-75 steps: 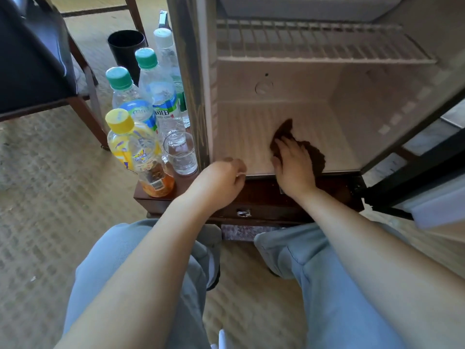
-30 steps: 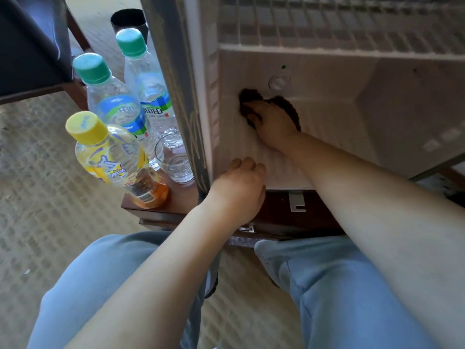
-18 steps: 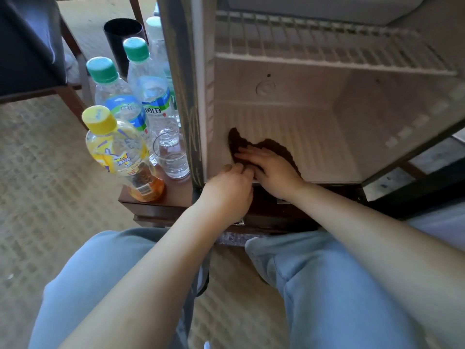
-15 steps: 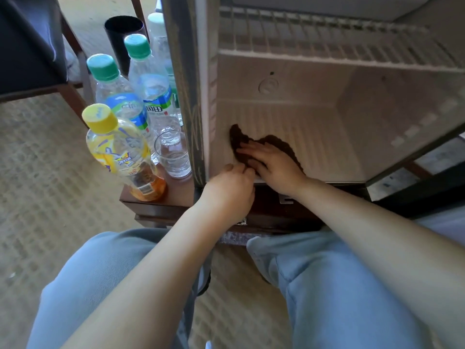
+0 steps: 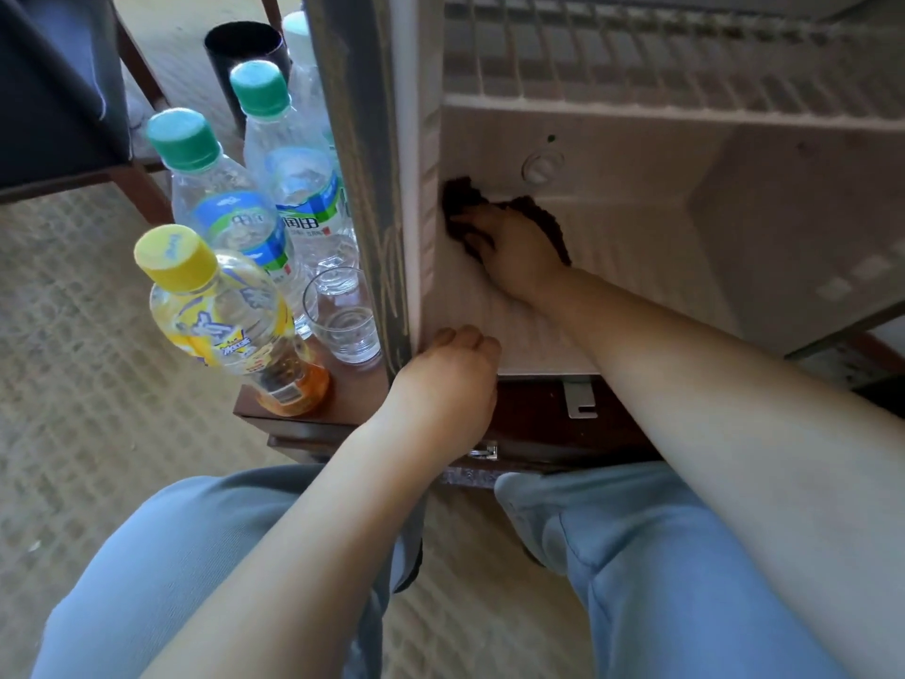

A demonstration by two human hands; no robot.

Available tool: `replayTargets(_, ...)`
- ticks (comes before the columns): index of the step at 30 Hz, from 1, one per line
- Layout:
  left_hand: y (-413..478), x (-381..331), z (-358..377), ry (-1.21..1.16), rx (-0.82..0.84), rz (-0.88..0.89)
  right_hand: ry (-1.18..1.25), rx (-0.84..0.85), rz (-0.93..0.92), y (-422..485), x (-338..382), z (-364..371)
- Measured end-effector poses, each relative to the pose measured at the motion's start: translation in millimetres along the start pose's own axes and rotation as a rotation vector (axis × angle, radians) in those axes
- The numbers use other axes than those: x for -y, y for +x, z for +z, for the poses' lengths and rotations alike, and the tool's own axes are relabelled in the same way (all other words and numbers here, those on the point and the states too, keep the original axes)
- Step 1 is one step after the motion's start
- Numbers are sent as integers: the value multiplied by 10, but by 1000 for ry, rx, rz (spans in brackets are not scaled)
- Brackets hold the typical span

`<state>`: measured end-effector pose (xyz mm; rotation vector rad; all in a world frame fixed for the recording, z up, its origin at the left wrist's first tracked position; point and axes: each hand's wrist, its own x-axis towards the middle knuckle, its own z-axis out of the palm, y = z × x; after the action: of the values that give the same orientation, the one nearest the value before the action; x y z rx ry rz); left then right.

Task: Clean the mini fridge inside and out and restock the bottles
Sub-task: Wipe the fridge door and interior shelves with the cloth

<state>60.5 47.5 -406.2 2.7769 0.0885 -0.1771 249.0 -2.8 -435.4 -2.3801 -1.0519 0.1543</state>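
Where fridge floor meets left wall, right hand presses cloth

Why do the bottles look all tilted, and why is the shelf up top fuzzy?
Head view: the wide-angle lens bends things near the edges, so the yellow-capped bottle leans; the wire shelf looks smeared, likely from head movement; the fridge floor is washed pale.
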Motion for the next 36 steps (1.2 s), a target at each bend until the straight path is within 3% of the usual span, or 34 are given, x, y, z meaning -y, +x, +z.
replayTargets(6, -124, 22, -71, -46, -9, -23, 33, 65, -113, -726, 181, 14)
replayTargets(10, -319, -6, -82, -39, -22, -43, 22, 81, -80, -1288, 177, -27)
replayTargets(14, -442, -44, -99, -64, 5, -46, -63, -55, 115, -1696, -123, -220)
replayTargets(18, -426, -104, -128, -65, 12, -24, -164, -243, 500, -1939, -570, -503)
replayTargets(20, -364, -155, -142, -65, 2, -6, -162, -268, 598, -1971, -674, -529)
replayTargets(24, -132, -270, -167, -91, -7, 33, -264, -185, 453, -1788, -586, -394)
replayTargets(29, 157, -306, -134, -100, -1, -17, -188, -43, 207, -1426, -372, -229)
replayTargets(36, 223, -273, -33, -49, 61, -35, -216, 11, 189, -459, -668, -355)
